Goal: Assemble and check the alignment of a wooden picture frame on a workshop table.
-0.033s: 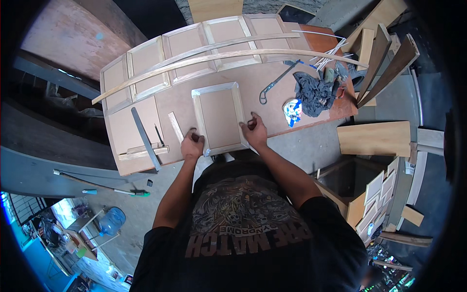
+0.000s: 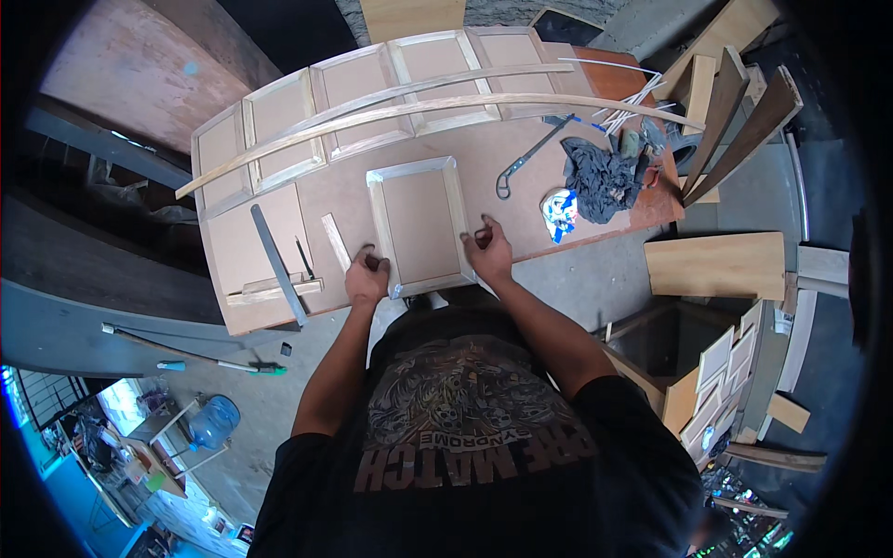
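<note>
The fingers [image 2: 367, 251] of your left hand [image 2: 368, 276] are half curled beside the near left corner of a rectangular tan board panel edged with pale wood strips [image 2: 423, 228]; those of your right hand [image 2: 491, 256] bend likewise at its right edge, with a small gap inside the curl, and I can't make out whether either hand truly grips. Left of it, a short pale wooden strip [image 2: 335, 240] lies loose. The panel rests flat on the brown wooden table [image 2: 521, 223], at the edge nearest you. Its four strips stand in place around the board, so the edging looks essentially laid; whether the joints are fixed doesn't show. The far corners look whitish, the board plain and unmarked. Beyond, a row of similar edged panels [image 2: 353, 79] appears likewise bordered, crossed by a long pale wooden batten [image 2: 442, 102].
</note>
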